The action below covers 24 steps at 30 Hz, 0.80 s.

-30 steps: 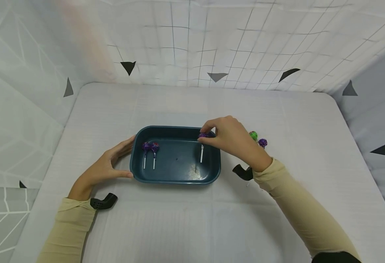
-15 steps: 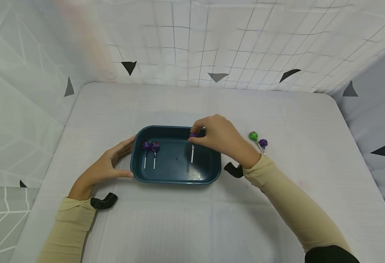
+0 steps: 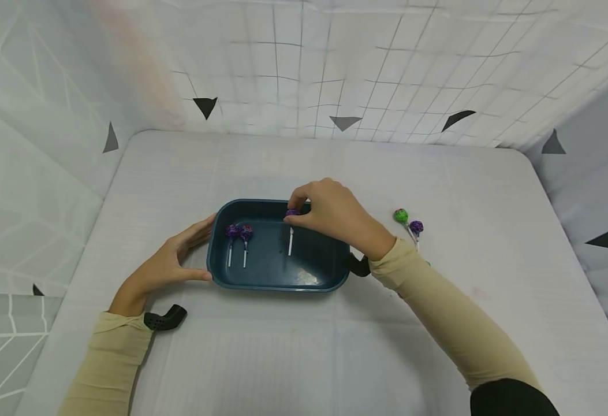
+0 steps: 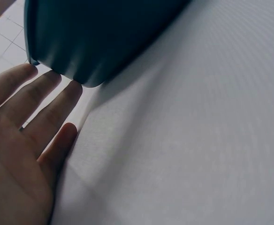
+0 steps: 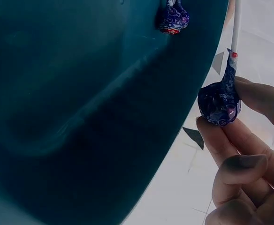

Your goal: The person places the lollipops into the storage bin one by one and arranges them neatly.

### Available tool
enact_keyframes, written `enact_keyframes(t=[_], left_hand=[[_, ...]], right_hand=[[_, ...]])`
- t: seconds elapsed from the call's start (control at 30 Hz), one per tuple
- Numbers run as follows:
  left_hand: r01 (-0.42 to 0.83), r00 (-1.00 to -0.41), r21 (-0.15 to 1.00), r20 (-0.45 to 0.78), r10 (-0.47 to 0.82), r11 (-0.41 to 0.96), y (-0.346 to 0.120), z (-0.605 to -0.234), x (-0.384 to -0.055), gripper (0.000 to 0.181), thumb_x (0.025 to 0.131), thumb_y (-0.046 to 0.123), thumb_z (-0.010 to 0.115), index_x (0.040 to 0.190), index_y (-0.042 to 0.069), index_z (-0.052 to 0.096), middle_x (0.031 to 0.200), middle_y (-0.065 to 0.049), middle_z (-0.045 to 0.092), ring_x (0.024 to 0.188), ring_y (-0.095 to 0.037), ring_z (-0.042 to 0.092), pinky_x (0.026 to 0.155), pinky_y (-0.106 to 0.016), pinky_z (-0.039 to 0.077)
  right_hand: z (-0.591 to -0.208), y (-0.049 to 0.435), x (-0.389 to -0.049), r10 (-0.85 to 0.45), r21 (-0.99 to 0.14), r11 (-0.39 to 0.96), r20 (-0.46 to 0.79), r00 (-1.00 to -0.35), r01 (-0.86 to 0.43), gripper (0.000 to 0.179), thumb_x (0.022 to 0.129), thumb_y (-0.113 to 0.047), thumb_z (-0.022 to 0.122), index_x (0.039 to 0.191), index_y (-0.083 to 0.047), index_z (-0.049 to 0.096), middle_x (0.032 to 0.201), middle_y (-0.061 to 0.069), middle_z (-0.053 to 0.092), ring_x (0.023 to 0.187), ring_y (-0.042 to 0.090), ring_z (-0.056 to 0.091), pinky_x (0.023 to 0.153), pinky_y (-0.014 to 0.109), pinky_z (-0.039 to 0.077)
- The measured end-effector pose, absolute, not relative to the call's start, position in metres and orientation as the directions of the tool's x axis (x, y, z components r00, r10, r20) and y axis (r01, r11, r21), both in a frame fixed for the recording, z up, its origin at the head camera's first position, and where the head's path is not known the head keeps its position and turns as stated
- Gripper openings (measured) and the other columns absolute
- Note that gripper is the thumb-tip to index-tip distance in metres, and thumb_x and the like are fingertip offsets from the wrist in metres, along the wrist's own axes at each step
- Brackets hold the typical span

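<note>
My right hand (image 3: 335,214) pinches a purple-wrapped lollipop (image 5: 220,101) by its candy end, above the dark teal tray (image 3: 278,288). Its white stick points down toward me in the head view. Inside the tray, toward the left, two purple lollipops lie side by side, a left one (image 3: 230,232) and a right one (image 3: 246,232). My left hand (image 3: 163,266) rests against the tray's left end, thumb near the front corner. In the left wrist view, its extended fingers (image 4: 48,112) touch the tray wall, and nothing is gripped.
On the white table (image 3: 304,358), right of the tray, lie a green lollipop (image 3: 400,216) and a purple lollipop (image 3: 416,227), partly behind the right sleeve (image 3: 439,300). Black camera mounts sit at both wrists. A white patterned curtain (image 3: 304,69) stands behind the table.
My right hand has carried the pinched lollipop leftward over the tray, from its right end toward the middle. The lollipops on the right show more fully. My left hand and the tray stay put.
</note>
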<state>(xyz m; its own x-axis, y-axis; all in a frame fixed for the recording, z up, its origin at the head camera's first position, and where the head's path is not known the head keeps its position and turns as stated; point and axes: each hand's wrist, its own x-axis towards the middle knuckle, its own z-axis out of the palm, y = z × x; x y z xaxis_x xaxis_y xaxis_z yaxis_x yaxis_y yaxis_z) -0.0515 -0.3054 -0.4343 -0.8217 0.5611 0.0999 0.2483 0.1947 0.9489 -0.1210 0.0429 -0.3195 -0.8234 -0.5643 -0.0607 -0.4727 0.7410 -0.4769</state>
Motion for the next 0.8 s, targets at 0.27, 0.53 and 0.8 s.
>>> enact_keyframes(t=[0.27, 0.53, 0.8], left_hand=[[0.239, -0.824, 0.952, 0.094, 0.559, 0.192, -0.305, -0.434, -0.051, 0.118, 0.071, -0.009, 0.089, 0.166, 0.013, 0.022, 0.172, -0.013, 0.024, 0.152, 0.002, 0.034, 0.122, -0.011, 0.031], [0.229, -0.828, 0.953, 0.083, 0.554, 0.199, -0.306, -0.433, -0.051, 0.118, 0.071, -0.008, 0.089, 0.166, 0.015, 0.023, 0.172, -0.014, 0.024, 0.151, 0.002, 0.034, 0.122, -0.011, 0.031], [0.229, -0.831, 0.951, 0.081, 0.55, 0.206, -0.305, -0.433, -0.052, 0.119, 0.07, -0.008, 0.09, 0.166, 0.015, 0.023, 0.172, -0.015, 0.025, 0.151, 0.002, 0.035, 0.122, -0.011, 0.031]], right_hand=[[-0.324, 0.034, -0.124, -0.588, -0.474, 0.727, -0.055, -0.807, -0.497, 0.02, 0.089, -0.037, 0.082, 0.098, -0.019, 0.081, 0.099, -0.004, 0.08, 0.086, 0.014, 0.067, 0.068, 0.031, 0.055], [-0.331, 0.024, -0.126, -0.597, -0.467, 0.732, -0.092, -0.797, -0.495, 0.021, 0.09, -0.037, 0.081, 0.101, -0.019, 0.081, 0.1, -0.005, 0.08, 0.094, 0.014, 0.071, 0.077, 0.035, 0.061], [-0.337, 0.013, -0.127, -0.607, -0.447, 0.736, -0.106, -0.788, -0.508, 0.021, 0.09, -0.038, 0.082, 0.1, -0.02, 0.08, 0.101, -0.005, 0.08, 0.088, 0.013, 0.069, 0.074, 0.034, 0.06]])
